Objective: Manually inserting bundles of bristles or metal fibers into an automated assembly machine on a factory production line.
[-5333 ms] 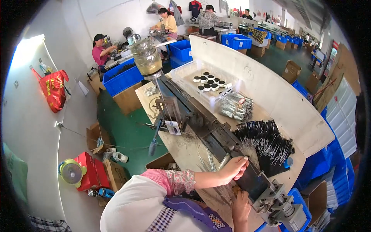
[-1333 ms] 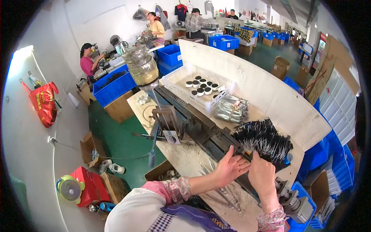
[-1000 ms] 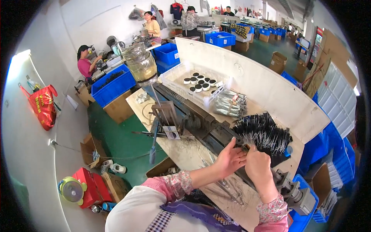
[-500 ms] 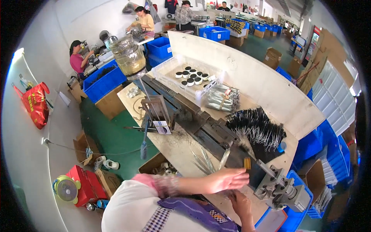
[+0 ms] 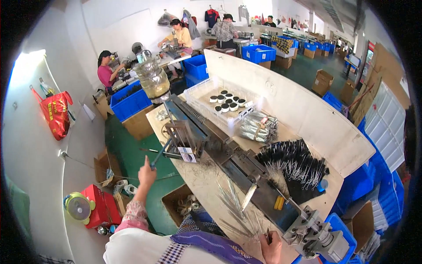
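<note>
My left hand (image 5: 147, 177) is closed around the grip of a blue lever (image 5: 161, 152), with the thumb pointing up. The lever hangs from a long dark metal bench machine (image 5: 224, 154). By the table's near edge, my right hand (image 5: 271, 247) pinches thin metal wires, partly hidden by the fingers. A fan of loose silvery wires (image 5: 232, 203) lies left of it. Between the machine's bed and its grey chuck-like end (image 5: 318, 235) sits a small yellow block (image 5: 278, 203). Black bristle brushes with twisted wire stems (image 5: 295, 165) are heaped behind the machine.
A clear plastic tray (image 5: 198, 97) holds several white, black-topped round pieces. Beside it lies a tied bundle of silvery packets (image 5: 259, 126). A pale board (image 5: 285, 97) walls the table's far side. Blue bins (image 5: 130, 104) and an open carton (image 5: 169, 204) stand around. Other people work farther back.
My left hand has left the right hand's side and swung left to the lever, gripping it. My right hand has shifted slightly down. The whole view has turned a little.
</note>
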`<action>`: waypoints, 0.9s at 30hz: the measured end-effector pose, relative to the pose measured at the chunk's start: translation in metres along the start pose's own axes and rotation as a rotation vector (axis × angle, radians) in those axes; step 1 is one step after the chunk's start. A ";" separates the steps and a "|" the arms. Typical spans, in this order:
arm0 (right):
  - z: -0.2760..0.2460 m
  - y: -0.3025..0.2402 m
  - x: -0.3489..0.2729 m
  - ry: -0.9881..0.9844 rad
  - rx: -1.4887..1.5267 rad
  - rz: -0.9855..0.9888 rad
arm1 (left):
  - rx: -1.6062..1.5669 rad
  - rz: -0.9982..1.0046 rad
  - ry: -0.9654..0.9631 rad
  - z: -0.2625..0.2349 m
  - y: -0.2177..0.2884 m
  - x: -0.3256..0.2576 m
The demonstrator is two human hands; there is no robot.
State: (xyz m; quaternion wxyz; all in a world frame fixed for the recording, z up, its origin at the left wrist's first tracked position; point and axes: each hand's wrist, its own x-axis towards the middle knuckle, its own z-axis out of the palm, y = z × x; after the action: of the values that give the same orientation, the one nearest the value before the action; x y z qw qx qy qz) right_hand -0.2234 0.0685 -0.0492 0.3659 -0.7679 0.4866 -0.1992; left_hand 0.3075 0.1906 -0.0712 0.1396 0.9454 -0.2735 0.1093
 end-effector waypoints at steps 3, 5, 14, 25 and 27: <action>-0.008 -0.005 -0.013 0.169 0.151 -0.003 | -0.217 0.126 0.098 0.010 0.041 -0.040; -0.017 -0.008 -0.014 0.254 0.047 -0.025 | -0.180 0.446 0.185 -0.022 0.111 -0.066; -0.093 -0.104 0.007 0.075 -0.468 -0.463 | -1.122 1.502 -0.570 -0.114 0.300 -0.170; -0.018 -0.027 0.000 -0.046 -0.311 -0.184 | -0.435 1.562 -0.920 -0.012 0.250 -0.192; -0.014 -0.018 -0.004 -0.041 -0.318 -0.003 | -0.426 1.495 -1.005 -0.011 0.228 -0.176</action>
State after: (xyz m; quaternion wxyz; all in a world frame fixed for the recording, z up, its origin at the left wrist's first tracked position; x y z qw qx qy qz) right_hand -0.2232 0.0719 -0.0262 0.2493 -0.8206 0.5035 -0.1047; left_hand 0.0363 0.0947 -0.0642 0.0685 0.4139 -0.8551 -0.3047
